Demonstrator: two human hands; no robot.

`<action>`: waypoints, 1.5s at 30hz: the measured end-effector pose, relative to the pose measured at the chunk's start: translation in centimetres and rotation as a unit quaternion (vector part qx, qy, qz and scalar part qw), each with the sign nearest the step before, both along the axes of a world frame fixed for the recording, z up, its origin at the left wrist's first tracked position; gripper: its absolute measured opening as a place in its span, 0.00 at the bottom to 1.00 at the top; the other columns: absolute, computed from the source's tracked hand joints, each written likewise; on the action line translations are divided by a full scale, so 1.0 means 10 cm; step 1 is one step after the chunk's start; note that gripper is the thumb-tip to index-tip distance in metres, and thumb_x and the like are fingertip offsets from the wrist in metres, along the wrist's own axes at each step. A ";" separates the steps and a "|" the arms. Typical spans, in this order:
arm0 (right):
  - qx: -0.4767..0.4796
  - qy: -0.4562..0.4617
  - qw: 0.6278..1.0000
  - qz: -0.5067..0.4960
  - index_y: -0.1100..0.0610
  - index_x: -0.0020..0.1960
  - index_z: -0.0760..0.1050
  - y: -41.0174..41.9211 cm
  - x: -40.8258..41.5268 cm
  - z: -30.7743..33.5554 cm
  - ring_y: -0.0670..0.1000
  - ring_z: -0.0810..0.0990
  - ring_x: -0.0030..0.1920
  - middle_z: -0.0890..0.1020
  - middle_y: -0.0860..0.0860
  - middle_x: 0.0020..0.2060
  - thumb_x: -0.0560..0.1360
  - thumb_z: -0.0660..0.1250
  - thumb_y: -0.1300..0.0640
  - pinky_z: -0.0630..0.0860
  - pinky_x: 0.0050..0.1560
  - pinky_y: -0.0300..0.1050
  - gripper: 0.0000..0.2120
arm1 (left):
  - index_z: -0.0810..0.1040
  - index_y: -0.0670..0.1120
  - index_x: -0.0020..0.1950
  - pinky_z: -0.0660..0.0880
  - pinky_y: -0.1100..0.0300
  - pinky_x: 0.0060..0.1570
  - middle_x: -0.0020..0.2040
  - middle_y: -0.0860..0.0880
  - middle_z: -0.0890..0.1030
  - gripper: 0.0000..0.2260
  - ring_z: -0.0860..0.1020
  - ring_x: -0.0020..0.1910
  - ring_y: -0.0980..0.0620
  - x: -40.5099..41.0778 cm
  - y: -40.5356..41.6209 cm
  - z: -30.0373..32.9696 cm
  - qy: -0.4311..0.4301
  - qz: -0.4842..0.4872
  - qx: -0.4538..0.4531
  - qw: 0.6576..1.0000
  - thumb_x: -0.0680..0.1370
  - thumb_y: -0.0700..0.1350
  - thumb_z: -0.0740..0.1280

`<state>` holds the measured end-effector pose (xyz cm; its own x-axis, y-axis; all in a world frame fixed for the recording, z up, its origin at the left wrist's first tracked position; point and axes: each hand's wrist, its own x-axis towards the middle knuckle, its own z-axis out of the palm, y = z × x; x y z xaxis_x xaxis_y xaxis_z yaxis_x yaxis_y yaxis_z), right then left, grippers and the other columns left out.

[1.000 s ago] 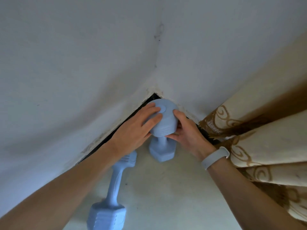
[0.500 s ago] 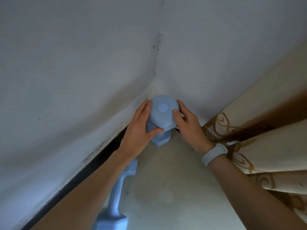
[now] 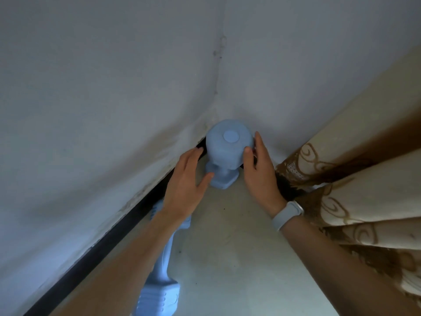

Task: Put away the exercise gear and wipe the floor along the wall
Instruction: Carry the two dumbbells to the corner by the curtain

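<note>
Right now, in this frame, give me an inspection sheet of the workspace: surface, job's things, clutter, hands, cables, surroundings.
Surface: pale floor, a few dark specks, dark strip along the wall base.
Job's things: upright blue dumbbell standing on end in the corner; second blue dumbbell lying on the floor, partly under the left forearm. No wiping cloth seen.
Clutter: nothing seen.
Hands: left hand open, thumb near the upright dumbbell's handle, contact unclear; right hand open, fingers against the top head's side. Grey wristband on right wrist.
Cables: nothing seen.
Surroundings: white walls, stained near the bottom; cream and brown patterned curtain at right.
</note>
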<state>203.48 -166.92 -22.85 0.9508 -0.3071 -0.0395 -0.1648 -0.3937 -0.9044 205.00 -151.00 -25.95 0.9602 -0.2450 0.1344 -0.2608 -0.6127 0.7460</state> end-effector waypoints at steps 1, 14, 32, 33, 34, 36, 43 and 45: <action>0.018 0.009 1.000 -0.016 0.56 0.75 0.49 0.06 -0.11 -0.06 0.48 0.59 0.72 0.59 0.52 0.73 0.81 0.52 0.54 0.58 0.70 0.40 0.25 | 0.67 0.41 0.69 0.67 0.60 0.61 0.66 0.43 0.71 0.25 0.70 0.65 0.46 -0.10 0.08 -0.07 0.016 0.009 0.027 0.999 0.76 0.54 0.61; 0.306 0.436 0.842 0.083 0.48 0.73 0.56 0.91 -0.41 -0.92 0.59 0.75 0.56 0.67 0.56 0.66 0.79 0.52 0.45 0.75 0.53 0.48 0.23 | 0.54 0.44 0.75 0.63 0.56 0.65 0.73 0.39 0.58 0.37 0.61 0.71 0.43 -0.70 0.76 -0.56 0.242 0.089 0.096 0.961 0.72 0.47 0.71; 0.383 0.269 0.881 -0.073 0.53 0.55 0.70 0.70 -0.55 -0.67 0.53 0.77 0.50 0.75 0.56 0.56 0.79 0.58 0.53 0.79 0.45 0.47 0.07 | 0.67 0.47 0.67 0.75 0.50 0.58 0.62 0.46 0.71 0.32 0.74 0.61 0.47 -0.68 0.50 -0.26 0.254 0.069 -0.102 0.959 0.66 0.56 0.71; 0.380 0.245 0.889 -0.074 0.51 0.53 0.70 0.68 -0.53 -0.61 0.52 0.77 0.51 0.75 0.55 0.56 0.79 0.58 0.52 0.78 0.44 0.45 0.05 | 0.67 0.47 0.66 0.75 0.52 0.58 0.61 0.48 0.70 0.30 0.74 0.61 0.47 -0.67 0.45 -0.17 0.250 0.080 -0.127 0.956 0.67 0.55 0.71; 0.379 0.221 0.895 -0.077 0.49 0.50 0.70 0.65 -0.52 -0.54 0.50 0.77 0.50 0.75 0.53 0.54 0.79 0.58 0.52 0.77 0.42 0.44 0.04 | 0.68 0.47 0.66 0.76 0.55 0.57 0.60 0.48 0.70 0.28 0.74 0.60 0.47 -0.66 0.41 -0.09 0.244 0.089 -0.145 0.955 0.69 0.52 0.71; 0.386 0.186 0.900 -0.083 0.49 0.48 0.69 0.58 -0.54 -0.39 0.48 0.78 0.47 0.76 0.50 0.49 0.78 0.58 0.50 0.76 0.41 0.43 0.04 | 0.68 0.47 0.64 0.77 0.61 0.53 0.60 0.47 0.71 0.24 0.75 0.59 0.48 -0.65 0.32 0.05 0.229 0.092 -0.168 0.954 0.70 0.52 0.70; 0.371 0.136 0.911 -0.118 0.54 0.55 0.68 0.42 -0.66 -0.11 0.55 0.80 0.49 0.78 0.49 0.45 0.76 0.63 0.53 0.77 0.39 0.43 0.09 | 0.71 0.52 0.58 0.77 0.48 0.53 0.54 0.53 0.73 0.24 0.76 0.55 0.50 -0.71 0.13 0.28 0.170 0.088 -0.181 0.965 0.67 0.63 0.62; 0.352 0.129 0.920 -0.116 0.54 0.55 0.68 0.36 -0.69 -0.07 0.55 0.79 0.50 0.78 0.50 0.47 0.76 0.63 0.56 0.77 0.41 0.45 0.09 | 0.71 0.56 0.57 0.79 0.55 0.50 0.53 0.54 0.74 0.20 0.77 0.53 0.53 -0.70 0.12 0.34 0.177 0.080 -0.184 0.964 0.68 0.61 0.65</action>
<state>196.62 -163.27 -23.58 0.7938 -0.3126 -0.5217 -0.4153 0.3480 -0.8405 197.96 -149.81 -22.54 0.9833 -0.0880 -0.1592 0.1261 -0.3009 0.9453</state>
